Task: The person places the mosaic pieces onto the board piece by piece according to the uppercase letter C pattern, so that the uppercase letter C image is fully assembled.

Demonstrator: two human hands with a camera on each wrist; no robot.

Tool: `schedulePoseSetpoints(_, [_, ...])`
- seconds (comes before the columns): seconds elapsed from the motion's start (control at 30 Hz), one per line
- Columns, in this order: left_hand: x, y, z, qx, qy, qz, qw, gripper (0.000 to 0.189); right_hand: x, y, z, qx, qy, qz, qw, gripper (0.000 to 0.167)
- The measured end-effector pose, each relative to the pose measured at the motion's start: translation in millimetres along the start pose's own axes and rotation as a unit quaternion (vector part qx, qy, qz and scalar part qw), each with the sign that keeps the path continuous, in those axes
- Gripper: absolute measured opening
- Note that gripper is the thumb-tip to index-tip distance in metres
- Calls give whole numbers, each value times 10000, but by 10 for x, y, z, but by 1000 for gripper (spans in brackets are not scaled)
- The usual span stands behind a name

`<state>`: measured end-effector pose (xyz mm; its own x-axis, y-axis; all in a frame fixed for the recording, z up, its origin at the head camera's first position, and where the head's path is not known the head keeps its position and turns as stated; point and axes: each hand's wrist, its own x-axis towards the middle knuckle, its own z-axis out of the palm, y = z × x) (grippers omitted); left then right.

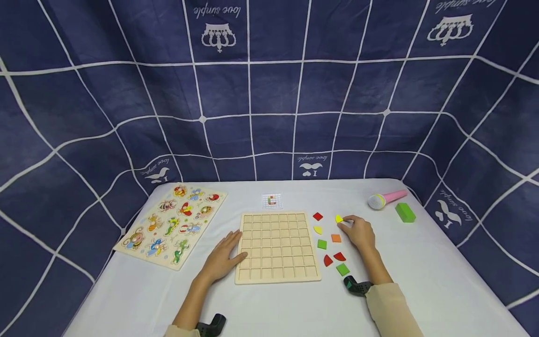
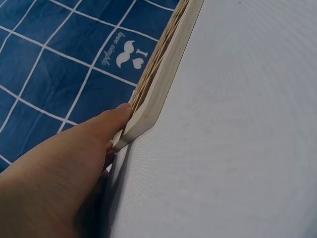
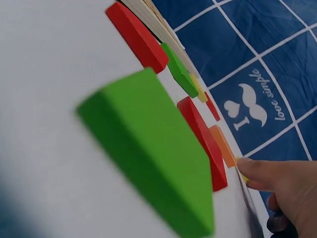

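A light wooden grid board (image 1: pixel 278 248) lies flat on the table. My left hand (image 1: pixel 222 258) rests at its left edge, fingers stretched along the side and thumb on the frame; the left wrist view shows the thumb (image 2: pixel 116 119) at the board's edge. To the right of the board, my right hand (image 1: pixel 360 233) pinches a small yellow piece (image 1: pixel 338 218) with rounded edge between thumb and fingertips. In the right wrist view the fingers largely cover that piece. Near this hand lie an orange square (image 1: pixel 336 238), a red square (image 1: pixel 317 216) and another yellow piece (image 1: pixel 317 230).
Green squares (image 1: pixel 343 269) and red quarter-round pieces (image 1: pixel 339 256) lie closer to me. Behind the board is a small pattern card (image 1: pixel 272 201). An insect puzzle board (image 1: pixel 172 224) sits at left; a pink toy microphone (image 1: pixel 387 199) and a green block (image 1: pixel 405 212) are at back right.
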<state>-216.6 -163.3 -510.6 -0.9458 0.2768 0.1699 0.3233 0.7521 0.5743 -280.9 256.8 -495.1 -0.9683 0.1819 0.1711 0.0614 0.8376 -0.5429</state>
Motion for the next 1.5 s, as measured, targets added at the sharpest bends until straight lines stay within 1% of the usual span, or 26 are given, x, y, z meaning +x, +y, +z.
schedulePoseSetpoints(0.2, [-11,-45,6,64,31,-29,10000,73,-35,-13,17,210,-118,-409,9989,31])
schedulePoseSetpoints(0.27, [-3,-51,7,66,33,-30,10000,74,-19,-10,23,283,-67,-486,9984,29])
schedulePoseSetpoints(0.4, [0,-37,4,-3,-18,-49,10000,74,28,13,12,385,55,-515,9979,30])
schedulePoseSetpoints(0.6, [3,-28,15,-30,-39,-76,10000,73,116,41,11,400,-123,-612,9972,33])
schedulePoseSetpoints(0.73, [6,-35,22,-23,-35,-90,10000,73,162,43,31,337,-124,-596,9976,32])
schedulePoseSetpoints(1.0, [2,-36,13,-29,4,-72,10000,73,93,28,29,390,-199,-437,9981,31])
schedulePoseSetpoints(1.17, [7,-50,9,36,97,-78,9999,73,86,3,43,472,-232,-587,9969,30])
schedulePoseSetpoints(1.33, [11,-38,1,22,60,-67,10000,72,150,6,79,572,-153,-751,9954,31])
schedulePoseSetpoints(1.5, [10,-18,8,-19,42,-74,10000,72,193,6,107,598,-250,-765,9950,30])
